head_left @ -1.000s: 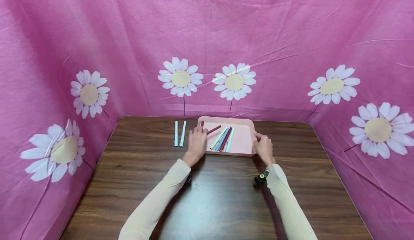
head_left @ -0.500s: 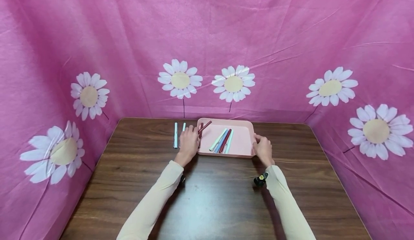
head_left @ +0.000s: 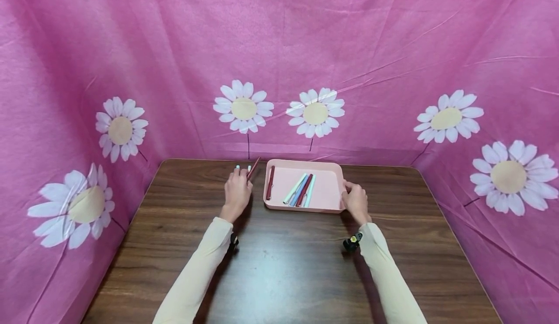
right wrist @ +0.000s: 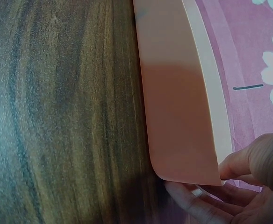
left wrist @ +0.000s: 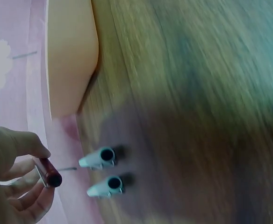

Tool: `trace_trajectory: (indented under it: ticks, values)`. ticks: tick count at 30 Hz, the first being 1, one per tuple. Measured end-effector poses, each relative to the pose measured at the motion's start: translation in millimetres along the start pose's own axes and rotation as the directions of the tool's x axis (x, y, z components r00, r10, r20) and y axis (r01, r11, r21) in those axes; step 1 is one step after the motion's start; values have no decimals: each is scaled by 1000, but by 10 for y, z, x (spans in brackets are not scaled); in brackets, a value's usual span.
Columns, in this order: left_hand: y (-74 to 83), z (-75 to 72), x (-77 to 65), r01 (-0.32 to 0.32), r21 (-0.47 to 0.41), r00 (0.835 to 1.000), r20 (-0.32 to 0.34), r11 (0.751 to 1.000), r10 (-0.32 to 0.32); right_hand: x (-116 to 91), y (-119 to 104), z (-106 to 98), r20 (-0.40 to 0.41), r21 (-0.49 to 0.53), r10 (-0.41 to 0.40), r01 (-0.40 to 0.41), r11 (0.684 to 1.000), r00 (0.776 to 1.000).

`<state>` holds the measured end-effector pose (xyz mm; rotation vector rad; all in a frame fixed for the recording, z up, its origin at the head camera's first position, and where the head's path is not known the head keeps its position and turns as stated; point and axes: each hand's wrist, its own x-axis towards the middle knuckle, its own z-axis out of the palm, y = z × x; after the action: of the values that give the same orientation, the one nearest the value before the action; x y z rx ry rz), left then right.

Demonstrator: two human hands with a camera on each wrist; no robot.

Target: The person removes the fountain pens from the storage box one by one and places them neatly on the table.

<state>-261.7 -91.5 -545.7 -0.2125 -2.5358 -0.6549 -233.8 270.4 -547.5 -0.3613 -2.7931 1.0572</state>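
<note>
My left hand point(head_left: 238, 190) pinches a dark red pen point(left wrist: 49, 173) between thumb and fingers, left of the pink tray point(head_left: 328, 183). In the left wrist view, two mint pens point(left wrist: 100, 158) lie side by side on the table near that hand; it mostly covers them in the head view. My right hand point(head_left: 355, 200) grips the tray's right end, thumb over the rim and fingers along the outer wall point(right wrist: 178, 121). Inside the tray, one dark red pen point(head_left: 270, 183) lies along the left wall. Several pale, blue and dark red pens point(head_left: 304, 190) lie bunched near the middle.
The brown wooden table point(head_left: 288, 266) ends just behind the tray. A pink curtain point(head_left: 279, 33) printed with daisies hangs around its back and sides. A small black device point(head_left: 352, 241) sits at the right wrist.
My left hand has lifted one dark red pen out of the tray and carried it left, over the mint pens. The right hand stays on the tray's end.
</note>
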Motion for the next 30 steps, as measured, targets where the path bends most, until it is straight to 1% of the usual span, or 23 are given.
trace_trajectory:
  ticks: [5,9,12,17,19,24,28,30]
  values:
    - [-136,-66,-11,77,-45,997,1,996,-77,3,7,7,-2,0,-4,4,1000,1000]
    - [-254,-123,-7,150,-52,988,39,987,-148,7,15,16,3,1,-8,8,1000,1000]
    - [-341,-157,0,208,-46,975,88,977,-203,9,18,16,2,1,-9,9,1000,1000]
    - [-481,-159,-13,296,-44,944,162,954,-286,14,16,6,0,-2,-14,14,1000,1000]
    - [-527,-149,-28,322,-40,933,185,946,-309,12,13,4,3,-2,-14,14,1000,1000]
    - [-606,-127,-66,357,-11,911,224,934,-346,8,15,11,8,4,-6,6,1000,1000]
    - [-632,-122,-69,373,0,898,250,928,-361,7,16,13,3,7,-2,2,1000,1000]
    - [-627,-127,-63,378,0,894,258,926,-365,8,17,9,1,6,-3,3,1000,1000]
